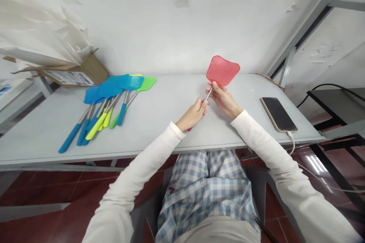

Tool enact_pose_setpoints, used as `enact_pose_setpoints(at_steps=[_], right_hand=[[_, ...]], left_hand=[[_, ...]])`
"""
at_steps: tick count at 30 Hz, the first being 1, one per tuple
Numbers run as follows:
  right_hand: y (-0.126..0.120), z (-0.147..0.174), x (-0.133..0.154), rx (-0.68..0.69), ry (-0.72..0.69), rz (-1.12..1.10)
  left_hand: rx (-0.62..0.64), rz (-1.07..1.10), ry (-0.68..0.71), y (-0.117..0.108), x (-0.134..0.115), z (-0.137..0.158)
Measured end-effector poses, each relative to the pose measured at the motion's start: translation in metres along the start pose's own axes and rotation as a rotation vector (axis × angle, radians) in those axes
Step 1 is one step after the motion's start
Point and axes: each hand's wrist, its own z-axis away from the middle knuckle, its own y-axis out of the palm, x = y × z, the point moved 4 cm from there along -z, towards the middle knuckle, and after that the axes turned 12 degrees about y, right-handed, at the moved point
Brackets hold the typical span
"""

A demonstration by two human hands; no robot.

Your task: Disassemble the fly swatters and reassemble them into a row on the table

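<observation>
A red fly swatter (222, 70) with a perforated head and a thin metal shaft is held up over the grey table, its head pointing away from me. My left hand (194, 113) is wrapped round the lower shaft and handle, and a red handle end shows just below it. My right hand (224, 98) pinches the swatter at the base of its head, thumb on top. Most of the handle is hidden inside my left hand.
Several blue, yellow and green fly swatters (110, 87) lie piled on the table (159, 129) at the left. Behind them stands an open cardboard box (94, 68). To the right lies a phone (278, 114) with a white cable (292, 142) plugged in.
</observation>
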Motion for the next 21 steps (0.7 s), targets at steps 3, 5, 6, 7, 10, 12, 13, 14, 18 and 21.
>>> enact_pose_setpoints(at_steps=[3,5,6,7,10,12,13,14,18,21], right_hand=[[-0.002,0.0,0.002,-0.02,-0.022,-0.026],[-0.005,-0.001,0.005,-0.042,-0.046,-0.019],[-0.008,-0.002,0.008,-0.066,-0.059,-0.012],[-0.011,-0.004,0.011,-0.099,-0.074,-0.01],[-0.026,-0.01,0.025,-0.2,-0.131,-0.028],[-0.035,-0.015,0.035,-0.217,-0.172,-0.034],[-0.04,-0.018,0.041,-0.219,-0.192,-0.031],[-0.044,-0.021,0.046,-0.225,-0.21,-0.025],[-0.066,-0.036,0.071,-0.291,-0.262,-0.027],[-0.084,-0.044,0.089,-0.334,-0.25,-0.051]], left_hand=[[-0.039,-0.163,0.021,0.005,-0.002,-0.006],[-0.05,-0.283,0.049,0.007,-0.004,-0.009],[-0.043,-0.322,0.062,0.007,-0.005,-0.009],[-0.03,-0.345,0.073,0.007,-0.005,-0.008],[0.028,-0.331,0.096,0.003,-0.005,-0.002],[0.049,-0.305,0.105,-0.003,-0.004,0.004],[0.054,-0.295,0.109,-0.008,-0.004,0.007],[0.058,-0.288,0.111,-0.013,-0.004,0.011],[0.129,-0.187,0.06,-0.032,-0.002,0.032],[0.22,-0.006,-0.05,-0.043,0.001,0.051]])
